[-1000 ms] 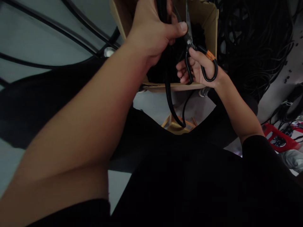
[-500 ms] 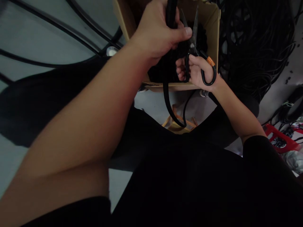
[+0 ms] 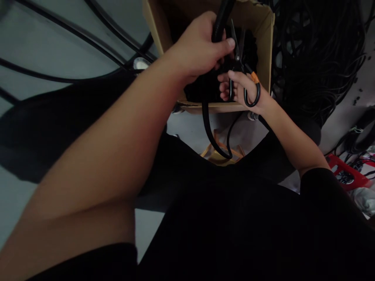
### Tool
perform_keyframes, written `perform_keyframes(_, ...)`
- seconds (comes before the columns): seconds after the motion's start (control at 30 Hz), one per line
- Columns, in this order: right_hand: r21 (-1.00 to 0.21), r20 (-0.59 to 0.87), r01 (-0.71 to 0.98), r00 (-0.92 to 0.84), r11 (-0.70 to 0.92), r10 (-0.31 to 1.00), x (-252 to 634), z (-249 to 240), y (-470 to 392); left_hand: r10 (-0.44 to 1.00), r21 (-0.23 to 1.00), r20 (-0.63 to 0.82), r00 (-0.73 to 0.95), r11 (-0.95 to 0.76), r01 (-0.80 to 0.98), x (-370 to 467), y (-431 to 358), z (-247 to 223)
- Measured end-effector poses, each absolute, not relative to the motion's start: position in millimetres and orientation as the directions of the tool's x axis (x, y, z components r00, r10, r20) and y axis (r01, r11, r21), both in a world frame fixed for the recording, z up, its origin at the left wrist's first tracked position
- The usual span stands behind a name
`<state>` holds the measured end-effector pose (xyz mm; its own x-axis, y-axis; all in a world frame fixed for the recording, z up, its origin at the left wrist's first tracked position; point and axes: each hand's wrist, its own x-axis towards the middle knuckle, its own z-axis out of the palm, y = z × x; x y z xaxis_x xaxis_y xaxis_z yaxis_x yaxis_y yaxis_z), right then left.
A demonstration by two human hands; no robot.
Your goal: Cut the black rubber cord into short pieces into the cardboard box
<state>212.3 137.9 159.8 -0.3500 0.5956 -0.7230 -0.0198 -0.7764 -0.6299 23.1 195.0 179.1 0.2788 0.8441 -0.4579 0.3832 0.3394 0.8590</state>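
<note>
Scissors (image 3: 237, 58) spread in our right fingers (image 3: 225, 86), black hose (image 3: 222, 23) pinched in our left fingers (image 3: 226, 47)

We hold the scissors by their dark handles, right thumb at one loop and the other fingers curled about the second. Their long axis runs nearly upright in the view: blades point up and away from us, tips apart, while the handle with the orange band (image 3: 254, 77) lies toward our right wrist. The pivot sits just beyond the right fingers, near the left thumb tip; we cannot tell whether thumb and blade touch.

Our left fingers close around the hose, beyond and to the left of the right fingers. Above them it slants up and rightward out of view; below, a black length hangs past the near rim and bends in a low curve.

Around both sets of fingers stand the walls of the cardboard box (image 3: 266, 50), its near rim just below the right fingers. Some room shows between the blades and the right wall. Dark contents (image 3: 249, 47), too dim to make out, lie under the fingers.

Below the near rim is a wooden stool (image 3: 221, 158). Well right of the fingers, beyond the box, spreads a heap of black cables (image 3: 313, 58), with a red plastic object (image 3: 351, 173) farther off toward our right elbow.
</note>
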Motion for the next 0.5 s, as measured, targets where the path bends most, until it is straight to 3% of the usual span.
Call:
perform_keyframes(0.1, -0.702, -0.710, 0.156, -0.224, -0.694, 0.668, 220, 153, 145, 0.776, 0.740, -0.576, 0.257, 0.361, 0.567, 20, 193, 182)
perform_keyframes(0.23, -0.708, -0.688, 0.395, -0.197, -0.586, 0.698, 237, 146, 152, 0.757, 0.611, -0.596, 0.267, 0.213, 0.762, 14, 189, 183)
perform_keyframes(0.5, -0.705, -0.649, 0.580, -0.297, -0.407, 0.700, 260, 120, 149, 0.683, 0.516, -0.658, 0.317, 0.103, 0.850, 18, 184, 177)
